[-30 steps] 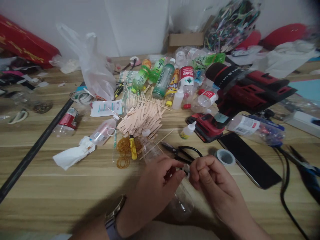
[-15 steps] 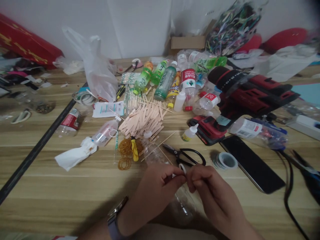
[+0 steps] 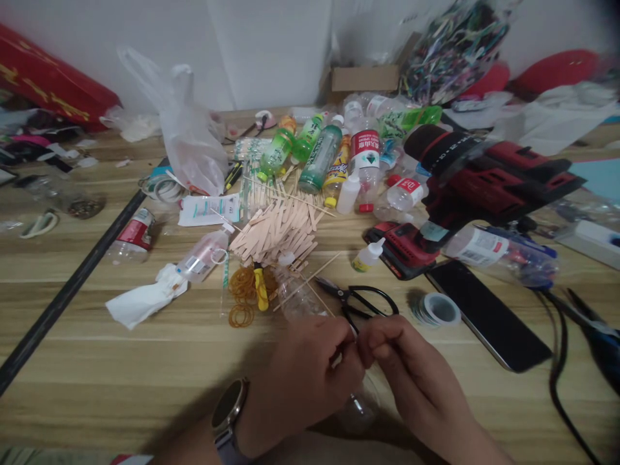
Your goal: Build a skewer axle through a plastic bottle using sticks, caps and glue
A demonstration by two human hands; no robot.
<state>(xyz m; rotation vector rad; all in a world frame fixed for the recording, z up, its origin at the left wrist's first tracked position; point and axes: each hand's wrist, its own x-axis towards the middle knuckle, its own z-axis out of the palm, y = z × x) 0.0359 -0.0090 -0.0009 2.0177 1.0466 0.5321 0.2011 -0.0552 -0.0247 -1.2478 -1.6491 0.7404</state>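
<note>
My left hand (image 3: 310, 368), with a watch on the wrist, is closed in a pinch, its fingertips against those of my right hand (image 3: 411, 371). The right fingers are also pinched together. What lies between the fingertips is hidden now. Beneath both hands a clear plastic bottle (image 3: 361, 410) lies on the table, largely covered by the left hand. Thin wooden sticks (image 3: 310, 281) cross near its neck. Just beyond my fingertips are black-handled scissors (image 3: 372, 300). A small white glue bottle (image 3: 369, 256) stands past them.
Wooden craft sticks (image 3: 276, 232) are heaped ahead, with rubber bands (image 3: 242, 287) and a yellow-handled tool (image 3: 260, 290) before them. Several drink bottles (image 3: 322, 158) lie behind. On the right are a red drill (image 3: 489, 181), a phone (image 3: 489, 316) and a tape roll (image 3: 442, 309).
My left hand has turned over slightly, its fingers curling further in. A small white loop that showed between the fingertips is now hidden. The right hand has barely moved.
</note>
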